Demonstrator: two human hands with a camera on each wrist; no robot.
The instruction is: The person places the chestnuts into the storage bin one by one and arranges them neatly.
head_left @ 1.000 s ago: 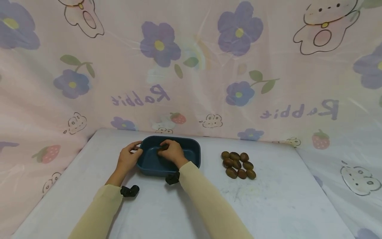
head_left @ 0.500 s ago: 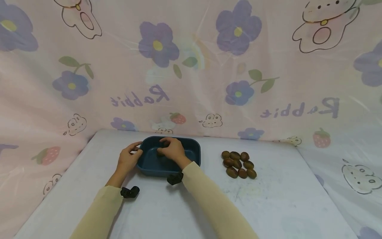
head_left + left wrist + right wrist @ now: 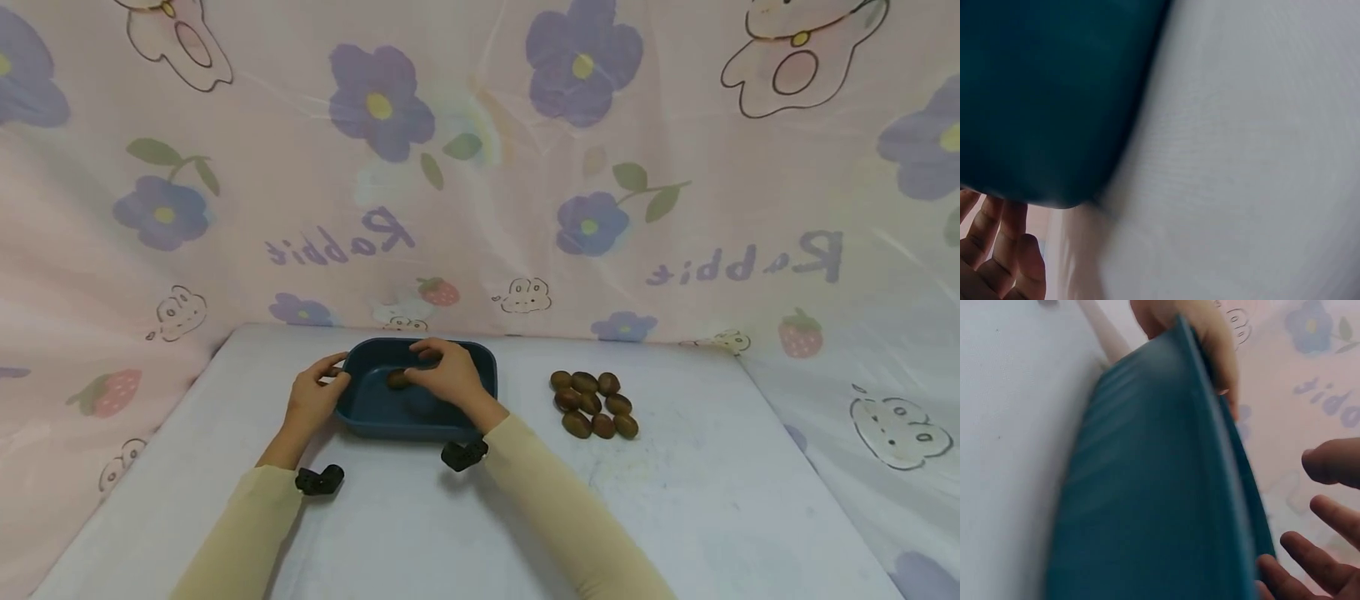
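Note:
A dark blue rectangular plastic basin [image 3: 408,432] stands on the white table in the head view, with one brown chestnut [image 3: 397,379] lying on its floor. My left hand [image 3: 309,404] holds the basin's left end, thumb at the rim and fingers against the outer wall. Over the inside of the basin is my right hand [image 3: 453,377], its fingers apart and its thumb tip close beside the chestnut. Spread fingers [image 3: 1316,559] with nothing between them show in the right wrist view. The basin's wall [image 3: 1041,100] fills much of the left wrist view.
Several more chestnuts [image 3: 591,403] lie grouped on the table [image 3: 675,500] to the right of the basin. Behind the table hangs a pink curtain [image 3: 480,200] printed with flowers and rabbits.
My right hand has let go of the chestnut, which now lies in the basin, and has shifted right. The left hand stays at the basin's end. The head view has shifted slightly.

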